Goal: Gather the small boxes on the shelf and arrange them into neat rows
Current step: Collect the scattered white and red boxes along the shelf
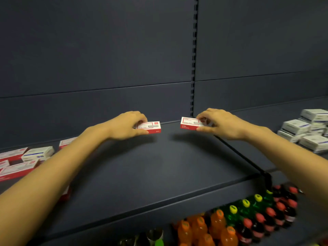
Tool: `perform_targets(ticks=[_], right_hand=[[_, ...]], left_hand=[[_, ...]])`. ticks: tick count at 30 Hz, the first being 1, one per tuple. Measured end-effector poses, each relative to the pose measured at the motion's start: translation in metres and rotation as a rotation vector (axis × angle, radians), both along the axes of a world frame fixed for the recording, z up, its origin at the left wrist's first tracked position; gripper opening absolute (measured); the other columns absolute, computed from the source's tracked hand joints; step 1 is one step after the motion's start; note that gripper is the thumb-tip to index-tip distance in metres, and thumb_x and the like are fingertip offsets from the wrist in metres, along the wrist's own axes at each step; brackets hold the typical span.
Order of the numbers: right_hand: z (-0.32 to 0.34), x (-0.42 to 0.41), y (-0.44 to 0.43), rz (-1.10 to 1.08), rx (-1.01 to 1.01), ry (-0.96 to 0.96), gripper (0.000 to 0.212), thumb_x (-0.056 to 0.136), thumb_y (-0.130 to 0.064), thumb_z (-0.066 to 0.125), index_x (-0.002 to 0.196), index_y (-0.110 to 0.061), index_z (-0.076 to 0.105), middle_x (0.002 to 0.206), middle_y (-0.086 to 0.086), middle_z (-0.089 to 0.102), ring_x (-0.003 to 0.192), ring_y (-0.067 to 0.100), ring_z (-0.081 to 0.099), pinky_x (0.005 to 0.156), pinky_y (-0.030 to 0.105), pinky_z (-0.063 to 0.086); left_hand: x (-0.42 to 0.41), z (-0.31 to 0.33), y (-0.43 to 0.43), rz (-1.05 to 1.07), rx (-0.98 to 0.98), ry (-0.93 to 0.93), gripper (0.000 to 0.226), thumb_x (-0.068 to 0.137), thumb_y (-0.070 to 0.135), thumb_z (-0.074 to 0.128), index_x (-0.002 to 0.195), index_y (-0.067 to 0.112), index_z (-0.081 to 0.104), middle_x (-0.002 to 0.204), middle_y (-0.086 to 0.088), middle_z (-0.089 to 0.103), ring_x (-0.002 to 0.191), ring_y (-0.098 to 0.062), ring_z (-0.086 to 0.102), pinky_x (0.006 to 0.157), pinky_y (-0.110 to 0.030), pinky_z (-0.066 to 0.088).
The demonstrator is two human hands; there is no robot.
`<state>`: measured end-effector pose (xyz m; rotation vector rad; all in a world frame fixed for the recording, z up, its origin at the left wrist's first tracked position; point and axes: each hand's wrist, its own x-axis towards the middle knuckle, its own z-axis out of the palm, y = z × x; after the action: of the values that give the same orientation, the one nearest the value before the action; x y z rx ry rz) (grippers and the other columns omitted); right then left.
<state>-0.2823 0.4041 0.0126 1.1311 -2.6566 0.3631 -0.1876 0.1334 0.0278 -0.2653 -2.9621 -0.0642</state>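
My left hand (124, 126) grips a small red-and-white box (153, 127) by its left end, near the back of the dark shelf (150, 174). My right hand (218, 124) pinches a second red-and-white box (188, 123) by its right end, held slightly above the shelf and tilted. The two boxes are apart, with a gap between them. More red-and-white boxes (14, 166) lie jumbled at the far left, partly hidden by my left forearm.
A pile of white-and-blue boxes (305, 130) sits on the neighbouring shelf section at right, past a black divider (245, 157). Below the shelf edge stand rows of orange, green and dark bottles (239, 221). The dark back panel rises behind.
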Motion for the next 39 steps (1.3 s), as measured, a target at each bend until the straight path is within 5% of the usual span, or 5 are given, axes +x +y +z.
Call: perform_targets(ticks=[13, 24, 28, 33, 39], right_hand=[[0.009, 0.021, 0.198, -0.138, 0.044, 0.02, 0.039, 0.087, -0.039, 0.057, 0.12, -0.019, 0.055, 0.11, 0.0, 0.054, 0.096, 0.013, 0.05, 0.085, 0.028, 0.041], [0.005, 0.013, 0.381, -0.205, 0.118, 0.003, 0.042, 0.088, -0.034, 0.058, 0.126, -0.016, 0.052, 0.119, 0.007, 0.055, 0.106, 0.019, 0.052, 0.084, 0.022, 0.037], [0.005, 0.005, 0.435, -0.258, 0.114, -0.002, 0.041, 0.089, -0.033, 0.057, 0.125, -0.015, 0.053, 0.123, 0.006, 0.056, 0.108, 0.02, 0.052, 0.091, 0.034, 0.044], [0.004, -0.02, 0.488, -0.308, 0.126, -0.023, 0.044, 0.089, -0.033, 0.057, 0.129, -0.015, 0.049, 0.128, 0.005, 0.052, 0.112, 0.019, 0.05, 0.093, 0.03, 0.043], [-0.008, -0.068, 0.543, -0.34, 0.112, -0.024, 0.044, 0.089, -0.034, 0.057, 0.129, -0.017, 0.049, 0.125, 0.002, 0.052, 0.108, 0.014, 0.049, 0.088, 0.024, 0.04]], left_hand=[[-0.029, 0.009, 0.193, -0.253, 0.047, 0.092, 0.038, 0.087, 0.036, 0.057, 0.118, 0.014, 0.054, 0.113, -0.004, 0.057, 0.099, -0.018, 0.05, 0.086, -0.028, 0.041], [-0.059, -0.014, 0.376, -0.315, 0.15, 0.217, 0.043, 0.085, 0.039, 0.058, 0.12, 0.015, 0.054, 0.117, -0.004, 0.058, 0.1, -0.015, 0.045, 0.086, -0.03, 0.04], [-0.078, -0.018, 0.436, -0.331, 0.201, 0.269, 0.04, 0.084, 0.037, 0.061, 0.116, 0.014, 0.057, 0.115, -0.005, 0.06, 0.102, -0.019, 0.048, 0.087, -0.033, 0.041], [-0.117, -0.023, 0.499, -0.363, 0.238, 0.281, 0.042, 0.083, 0.036, 0.063, 0.117, 0.013, 0.057, 0.117, -0.007, 0.061, 0.107, -0.021, 0.049, 0.083, -0.025, 0.033], [-0.178, -0.029, 0.554, -0.318, 0.303, 0.189, 0.041, 0.08, 0.039, 0.066, 0.111, 0.014, 0.06, 0.114, -0.005, 0.064, 0.103, -0.02, 0.056, 0.088, -0.036, 0.046]])
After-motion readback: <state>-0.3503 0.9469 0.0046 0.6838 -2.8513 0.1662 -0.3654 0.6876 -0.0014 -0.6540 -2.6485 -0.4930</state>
